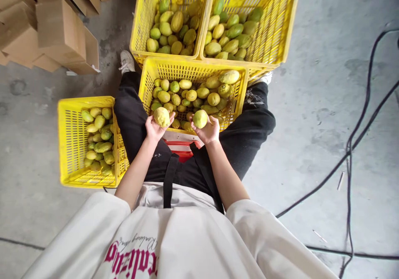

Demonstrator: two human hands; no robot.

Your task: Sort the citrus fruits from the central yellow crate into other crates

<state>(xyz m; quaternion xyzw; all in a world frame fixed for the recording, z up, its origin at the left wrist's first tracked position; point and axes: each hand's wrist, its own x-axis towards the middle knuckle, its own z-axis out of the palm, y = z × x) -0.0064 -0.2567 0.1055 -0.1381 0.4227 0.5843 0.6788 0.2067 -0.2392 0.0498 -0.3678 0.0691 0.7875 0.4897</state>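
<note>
My left hand (153, 128) cradles a yellow, bumpy lemon (161, 117), its fingers curled beneath and at the side. In my right hand (209, 130) is a smoother, yellow-green lemon (200, 119), held between the thumb and fingers. Both hands are over the near edge of a yellow slatted crate (193, 63) set between my knees. Inside that crate lie many yellow and green fruits of mixed shapes, some round and some long, such as a large one (229, 77) at its right side.
Beyond are two more yellow crates, one at far left (134, 34) and one at far right (291, 21), both part-filled with larger fruit. Another yellow crate (67, 146) of fruit stands left of my leg. Cardboard boxes (59, 30) are at upper left. Black cables (349, 154) cross the right floor.
</note>
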